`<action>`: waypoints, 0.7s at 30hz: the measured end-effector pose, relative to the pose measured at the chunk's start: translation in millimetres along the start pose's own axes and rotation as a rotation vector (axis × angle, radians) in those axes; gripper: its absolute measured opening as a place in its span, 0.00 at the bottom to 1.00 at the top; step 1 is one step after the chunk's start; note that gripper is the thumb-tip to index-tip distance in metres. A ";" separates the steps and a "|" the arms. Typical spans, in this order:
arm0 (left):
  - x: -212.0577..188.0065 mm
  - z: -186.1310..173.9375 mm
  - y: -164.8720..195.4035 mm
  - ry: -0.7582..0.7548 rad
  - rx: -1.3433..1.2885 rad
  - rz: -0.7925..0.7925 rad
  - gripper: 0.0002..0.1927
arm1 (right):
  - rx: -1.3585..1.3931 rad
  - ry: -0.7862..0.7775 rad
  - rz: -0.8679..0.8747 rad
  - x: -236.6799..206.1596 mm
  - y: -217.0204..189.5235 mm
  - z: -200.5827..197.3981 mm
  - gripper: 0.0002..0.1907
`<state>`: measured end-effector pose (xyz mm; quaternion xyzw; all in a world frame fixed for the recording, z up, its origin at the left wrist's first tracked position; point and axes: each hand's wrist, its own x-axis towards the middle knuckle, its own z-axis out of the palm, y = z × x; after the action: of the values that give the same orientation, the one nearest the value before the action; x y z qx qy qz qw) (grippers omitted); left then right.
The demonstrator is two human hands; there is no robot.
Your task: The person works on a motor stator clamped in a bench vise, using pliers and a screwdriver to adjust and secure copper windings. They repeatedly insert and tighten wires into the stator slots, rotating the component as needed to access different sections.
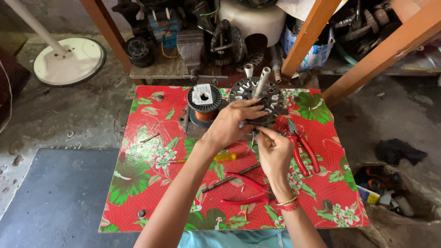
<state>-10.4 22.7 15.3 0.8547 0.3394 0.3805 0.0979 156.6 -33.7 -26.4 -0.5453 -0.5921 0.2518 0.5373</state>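
Note:
A round metal motor stator (259, 94) with a white shaft sticking up lies at the far middle of a low table covered in red flowered cloth (151, 183). My left hand (232, 121) rests over the stator's near edge, fingers spread on its slots. Just below it, my right hand (274, 149) pinches a small thin metal piece against the stator's rim. A spool of copper wire (204, 101) stands just left of the stator.
Red-handled pliers (301, 147) lie right of my right hand, another red-handled pair (245, 190) near my wrist. A yellow-handled screwdriver (216, 158) and a dark one (229, 179) lie mid-table. Motor parts crowd a wooden shelf (161, 71) behind. A white fan base (69, 59) sits far left.

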 end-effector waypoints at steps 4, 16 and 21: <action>1.6 -3.2 0.3 0.000 -0.089 -0.031 0.29 | -0.383 0.094 -0.345 -2.6 -9.5 1.7 0.08; -3.3 4.0 -1.8 0.070 -0.109 -0.051 0.25 | 0.537 -0.146 0.238 9.2 21.2 -5.7 0.13; -3.8 6.3 -2.9 0.096 -0.118 -0.052 0.25 | 0.674 -0.278 0.387 9.1 18.9 -16.5 0.17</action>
<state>-9.2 23.0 7.5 0.8191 0.3425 0.4378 0.1417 180.3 -24.9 -35.0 -0.4008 -0.4300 0.5993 0.5433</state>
